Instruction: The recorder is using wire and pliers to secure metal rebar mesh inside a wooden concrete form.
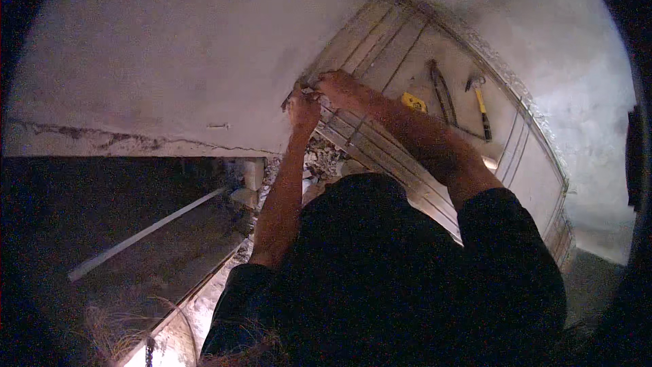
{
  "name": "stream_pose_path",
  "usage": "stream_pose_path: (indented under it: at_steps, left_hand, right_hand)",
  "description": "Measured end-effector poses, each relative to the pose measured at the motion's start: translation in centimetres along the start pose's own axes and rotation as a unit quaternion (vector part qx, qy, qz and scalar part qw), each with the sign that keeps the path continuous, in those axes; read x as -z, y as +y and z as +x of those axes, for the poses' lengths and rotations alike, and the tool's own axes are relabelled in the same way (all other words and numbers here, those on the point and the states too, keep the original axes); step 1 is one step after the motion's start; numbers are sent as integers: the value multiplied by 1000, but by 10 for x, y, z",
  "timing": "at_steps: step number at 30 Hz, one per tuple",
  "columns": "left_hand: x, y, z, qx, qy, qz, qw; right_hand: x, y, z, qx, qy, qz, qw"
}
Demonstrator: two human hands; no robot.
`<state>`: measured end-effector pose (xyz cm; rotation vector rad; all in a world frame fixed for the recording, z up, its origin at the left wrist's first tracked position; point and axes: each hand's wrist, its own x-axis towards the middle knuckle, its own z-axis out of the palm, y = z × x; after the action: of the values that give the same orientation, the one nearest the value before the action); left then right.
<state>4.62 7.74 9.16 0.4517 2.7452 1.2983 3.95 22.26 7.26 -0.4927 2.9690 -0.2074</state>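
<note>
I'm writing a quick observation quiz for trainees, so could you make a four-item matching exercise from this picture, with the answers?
Column one
1. hammer
2. left hand
3. pale bar
4. yellow object

Column two
A. slants through the dark left part of the picture
B. is close beside the right hand
C. has a yellow and black handle
D. shows right at the edge of the right forearm

Right pairs: 1-C, 2-B, 3-A, 4-D
</note>
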Motion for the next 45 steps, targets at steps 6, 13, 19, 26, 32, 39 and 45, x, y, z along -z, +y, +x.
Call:
stream_pose_path:
  at_steps: [6, 13, 19, 26, 32, 39, 45]
  left_hand:
    - [-14, -31, 6, -47, 52, -34, 997]
    - [-13, -21, -11, -54, 72, -38, 995]
    - [-28, -27, -37, -66, 160, -27, 985]
    - [-21, -8, -43, 1, -244, -232, 942]
    - [-68, -35, -42, -226, -192, -8, 955]
    - [-77, -24, -45, -137, -150, -260, 944]
    - [-75, 4, -53, 234, -127, -633, 727]
  right_hand:
    - [26, 2, -12, 92, 50, 46, 993]
    - [4, 4, -15, -4, 86, 171, 982]
    - [-40, -5, -13, -129, 173, 266, 939]
    - [-34, -22, -23, -152, 135, 766, 610]
    - [-27, -10, -35, -66, 172, 560, 808]
    - [41, 29, -84, -58, 345, 344, 871]
    - [2, 136, -175, -350, 139, -2, 926]
